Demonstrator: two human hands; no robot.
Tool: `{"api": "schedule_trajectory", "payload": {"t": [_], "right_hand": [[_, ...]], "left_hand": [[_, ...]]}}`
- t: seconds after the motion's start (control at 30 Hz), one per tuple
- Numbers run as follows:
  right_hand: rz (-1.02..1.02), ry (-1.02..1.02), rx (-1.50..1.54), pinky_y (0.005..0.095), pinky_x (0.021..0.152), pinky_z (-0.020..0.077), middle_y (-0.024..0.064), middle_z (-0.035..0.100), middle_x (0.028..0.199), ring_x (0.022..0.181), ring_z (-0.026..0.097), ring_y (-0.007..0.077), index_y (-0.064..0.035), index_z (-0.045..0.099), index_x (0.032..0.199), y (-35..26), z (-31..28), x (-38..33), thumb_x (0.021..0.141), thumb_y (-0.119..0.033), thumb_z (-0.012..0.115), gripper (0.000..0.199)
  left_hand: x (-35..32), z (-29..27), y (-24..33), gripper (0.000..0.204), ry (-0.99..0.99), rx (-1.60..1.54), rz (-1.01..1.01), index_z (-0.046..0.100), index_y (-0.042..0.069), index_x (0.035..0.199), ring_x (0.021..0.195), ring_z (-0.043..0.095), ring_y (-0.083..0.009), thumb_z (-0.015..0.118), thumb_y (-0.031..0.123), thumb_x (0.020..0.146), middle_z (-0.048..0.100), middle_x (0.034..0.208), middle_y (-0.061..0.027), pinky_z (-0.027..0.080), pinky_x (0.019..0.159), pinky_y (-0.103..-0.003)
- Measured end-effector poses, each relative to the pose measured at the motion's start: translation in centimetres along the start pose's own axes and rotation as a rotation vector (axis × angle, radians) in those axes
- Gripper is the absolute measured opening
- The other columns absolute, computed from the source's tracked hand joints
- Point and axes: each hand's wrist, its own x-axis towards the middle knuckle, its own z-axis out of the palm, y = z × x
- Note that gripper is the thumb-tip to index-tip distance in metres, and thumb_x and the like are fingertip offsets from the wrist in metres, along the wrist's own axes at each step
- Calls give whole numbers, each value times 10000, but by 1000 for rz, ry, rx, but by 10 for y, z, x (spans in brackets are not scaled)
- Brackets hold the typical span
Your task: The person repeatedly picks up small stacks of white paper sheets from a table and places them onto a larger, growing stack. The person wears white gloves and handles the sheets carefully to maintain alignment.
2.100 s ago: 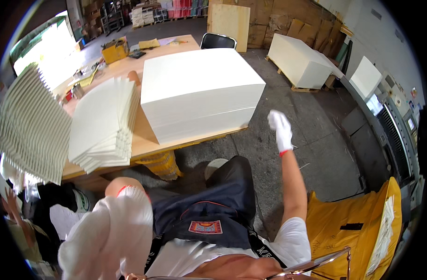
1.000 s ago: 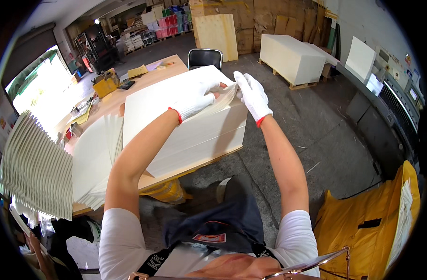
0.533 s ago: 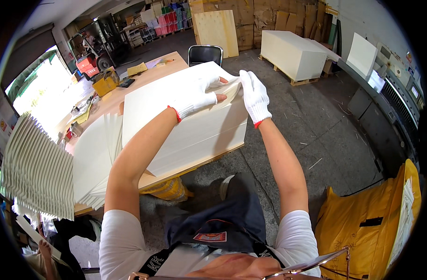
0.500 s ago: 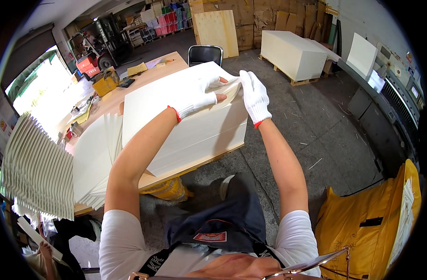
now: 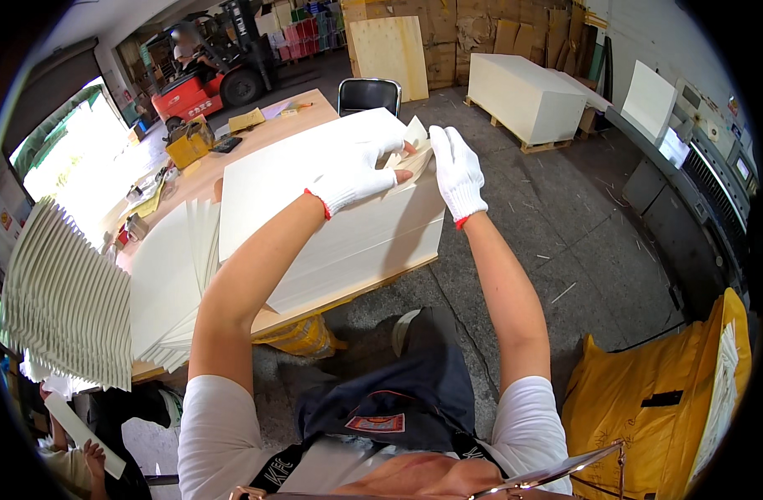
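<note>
A thick stack of large white paper sheets [image 5: 356, 242] lies on the wooden table in front of me. My left hand [image 5: 356, 175], in a white glove with bare thumb and fingertip showing, rests on the top. Its thumb and fingers close around several lifted sheets [image 5: 416, 150] at the stack's right corner, which curl and fan apart. My right hand [image 5: 458, 171], also gloved in white, is upright beside that corner. Its fingers are stretched out together, near the sheet edges; its palm side is partly hidden.
Fanned sheets [image 5: 169, 275] and a wavy paper pile [image 5: 65, 300] are at the left. A black chair [image 5: 370, 96] stands behind the table. At right are a yellow-covered bundle [image 5: 648, 400] and a machine [image 5: 690, 179]. A person drives a red forklift [image 5: 190, 96]; another person's hand [image 5: 94, 458] holds a white strip.
The lifted corner sheets have sprung apart, with one tip pointing up. Both my hands have barely moved. The forklift has moved right and nearer; the white strip at lower left has shifted.
</note>
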Motion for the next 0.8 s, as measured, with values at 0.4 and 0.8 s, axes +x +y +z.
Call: {"api": "schedule_trajectory", "payload": {"t": [0.4,0.8], "right_hand": [[93,-66,-12,519,735,440,249,615,876,876,589,482,-57,552,952,-7,-4,1,1009,-567,432,527],[47,-10,18,521,735,443,252,614,887,889,588,483,-59,550,954,-1,0,-1,1014,-559,432,517]], "left_hand": [[3,4,-13,318,114,21,175,623,148,1288,910,647,-196,510,265,1015,687,984,-116,512,862,-352],[3,0,-4,385,-15,-16,-14,659,166,1241,877,656,-148,740,299,889,714,1015,-81,535,797,-327]]}}
